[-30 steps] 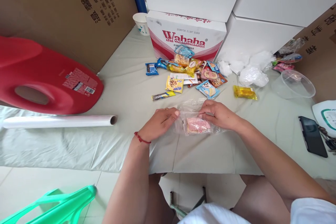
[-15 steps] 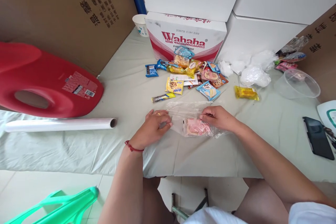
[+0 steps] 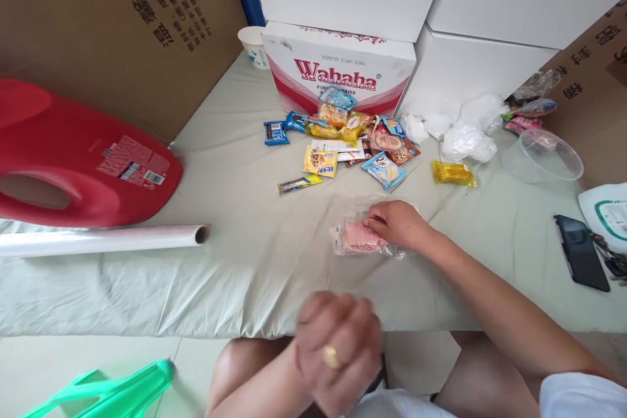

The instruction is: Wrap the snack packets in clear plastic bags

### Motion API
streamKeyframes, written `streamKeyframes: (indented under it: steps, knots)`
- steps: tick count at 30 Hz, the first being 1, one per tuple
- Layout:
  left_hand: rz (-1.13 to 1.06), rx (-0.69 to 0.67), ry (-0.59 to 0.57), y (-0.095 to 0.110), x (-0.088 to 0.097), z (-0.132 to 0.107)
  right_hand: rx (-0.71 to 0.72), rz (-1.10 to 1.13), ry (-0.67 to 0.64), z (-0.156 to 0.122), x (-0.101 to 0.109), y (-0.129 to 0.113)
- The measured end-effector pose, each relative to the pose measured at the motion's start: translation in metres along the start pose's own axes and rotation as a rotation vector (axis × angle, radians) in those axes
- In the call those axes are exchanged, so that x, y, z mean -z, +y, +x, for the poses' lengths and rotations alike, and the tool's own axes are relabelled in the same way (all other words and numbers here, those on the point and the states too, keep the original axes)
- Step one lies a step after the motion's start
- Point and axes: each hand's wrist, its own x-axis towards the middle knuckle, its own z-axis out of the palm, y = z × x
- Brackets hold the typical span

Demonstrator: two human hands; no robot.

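Note:
My right hand (image 3: 399, 225) has its fingertips pinched on a clear plastic bag (image 3: 353, 210) lying on the cloth-covered table. A pink wrapped snack (image 3: 361, 237) is at the same spot, just left of those fingers; the clear film lies about it. Raised above the table's front edge, my left hand (image 3: 340, 346) is curled into a fist and slightly blurred. Its palm side is hidden, so anything inside it does not show. Beyond the bag lies a pile of wrapped snacks, including a light-blue packet (image 3: 385, 170) and a yellow cookie packet (image 3: 320, 161).
A Wahaha carton (image 3: 337, 68) stands behind the pile. On the left are a red jug (image 3: 88, 157) and a roll of film (image 3: 108, 240). To the right sit crumpled white bags (image 3: 467, 137), a yellow packet (image 3: 453, 173), a clear tub (image 3: 543, 160) and a phone (image 3: 581, 253).
My left hand has left the bag, come back toward my body and curled closed. My right hand stays on the bag, whose left part now lies drawn in around the pink snack.

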Motion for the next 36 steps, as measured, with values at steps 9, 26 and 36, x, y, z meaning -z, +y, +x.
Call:
streamKeyframes:
  steps: [9,26,36]
  knots:
    - [0.106,0.065,0.229,-0.010,-0.020,0.075,0.026,-0.002,0.006,0.001,0.000,0.000]
    - [0.269,0.280,0.296,-0.036,-0.016,0.082,-0.129,0.702,-0.279,-0.053,0.025,0.075]
    - [0.461,0.227,0.479,-0.033,-0.026,0.083,-0.259,0.274,-0.004,-0.053,0.041,0.094]
